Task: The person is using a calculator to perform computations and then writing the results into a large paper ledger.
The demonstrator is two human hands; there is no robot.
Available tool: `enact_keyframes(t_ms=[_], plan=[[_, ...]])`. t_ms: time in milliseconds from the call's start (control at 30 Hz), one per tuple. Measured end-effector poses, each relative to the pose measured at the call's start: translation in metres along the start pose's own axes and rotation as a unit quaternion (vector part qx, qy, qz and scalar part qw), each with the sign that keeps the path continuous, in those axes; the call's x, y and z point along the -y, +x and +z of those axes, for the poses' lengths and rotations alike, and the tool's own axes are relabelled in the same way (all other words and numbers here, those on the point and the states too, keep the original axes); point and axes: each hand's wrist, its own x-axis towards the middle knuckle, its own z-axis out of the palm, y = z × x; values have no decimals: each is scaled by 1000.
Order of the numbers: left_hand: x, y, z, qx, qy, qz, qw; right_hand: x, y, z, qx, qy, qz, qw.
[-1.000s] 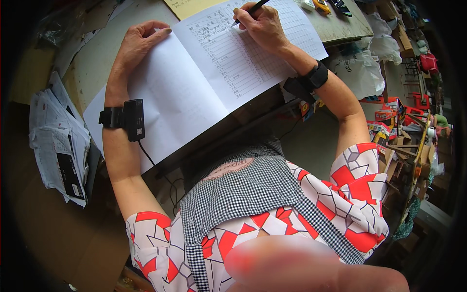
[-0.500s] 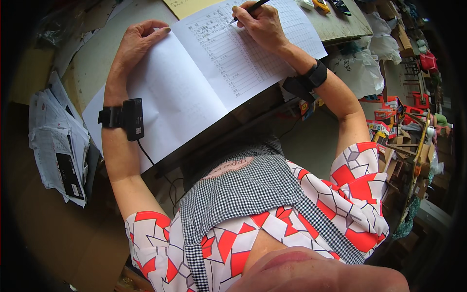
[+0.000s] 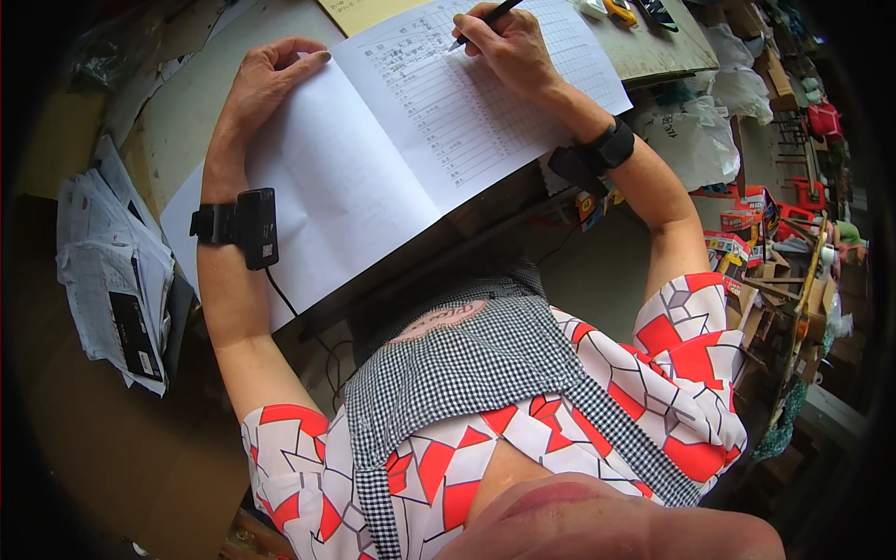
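Note:
An open booklet of white sheets lies across the table in front of me. Its left page is blank; the right page carries a printed grid with small handwriting near the top. My right hand is closed around a dark pen, the tip touching or just above an upper row. At the top edge of the left page rests my left hand, fingers loosely bent and thumb stretched along the paper, with no object visible in it. Black straps circle both wrists; a small black device sits on the left one.
A stack of papers and plastic-wrapped sheets stands at the left. On the table's far right lie a yellow-and-black item and a dark phone-like object. White plastic bags and red boxes crowd the right side.
My right hand and the pen have shifted slightly to the right along the row. The left hand keeps its place on the page.

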Motion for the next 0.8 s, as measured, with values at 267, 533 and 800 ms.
enact_keyframes(t_ms=[267,533,800], plan=[[-3,-1,0,0,4,-2,1000,-2,0,1,2,-23,-11,1000],[-1,0,1,-4,6,0,1000,1,-2,0,8,-48,-12,999],[-3,0,1,2,-7,4,1000,1,-2,-1,8,-68,-38,997]])
